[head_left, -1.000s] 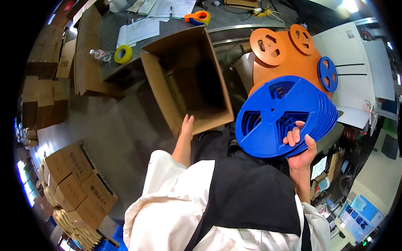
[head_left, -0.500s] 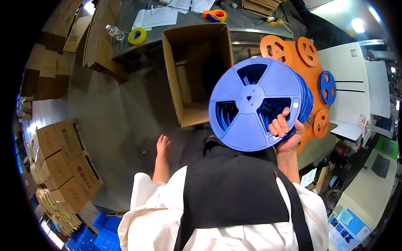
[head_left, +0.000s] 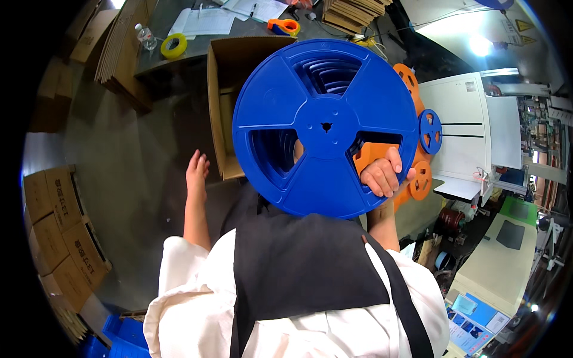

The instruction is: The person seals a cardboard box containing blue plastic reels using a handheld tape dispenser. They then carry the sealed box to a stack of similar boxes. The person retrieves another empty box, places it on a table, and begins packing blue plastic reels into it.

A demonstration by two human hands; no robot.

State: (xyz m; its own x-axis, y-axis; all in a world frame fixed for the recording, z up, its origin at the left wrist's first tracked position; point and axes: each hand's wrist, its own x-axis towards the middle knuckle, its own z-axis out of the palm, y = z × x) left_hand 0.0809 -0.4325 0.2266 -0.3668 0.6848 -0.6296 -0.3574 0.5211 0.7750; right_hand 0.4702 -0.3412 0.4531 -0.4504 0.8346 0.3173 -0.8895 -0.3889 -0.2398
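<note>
A stack of blue plastic reels (head_left: 325, 142) is held up in front of my chest, its round front flange facing up at me. The rims of several more reels show through the flange's openings. My right hand (head_left: 382, 174) grips the stack at its right side, fingers curled through an opening and over the rim. My left hand (head_left: 197, 167) hangs in the air to the left, fingers apart and holding nothing. Just beyond my left hand stands an open cardboard box (head_left: 216, 113), partly hidden behind the reels.
Orange reels (head_left: 420, 180) and a smaller blue reel (head_left: 430, 132) lie behind the stack on the right. The far metal table bears yellow tape (head_left: 173, 46), an orange tape roll (head_left: 283, 27), papers (head_left: 203, 22) and a bottle (head_left: 145, 37). Stacked cartons (head_left: 62, 221) stand at left.
The blue reel stack has come up closer and moved left, covering much of the box. My right hand keeps its grip. My left hand has shifted left and up a little as the view turned.
</note>
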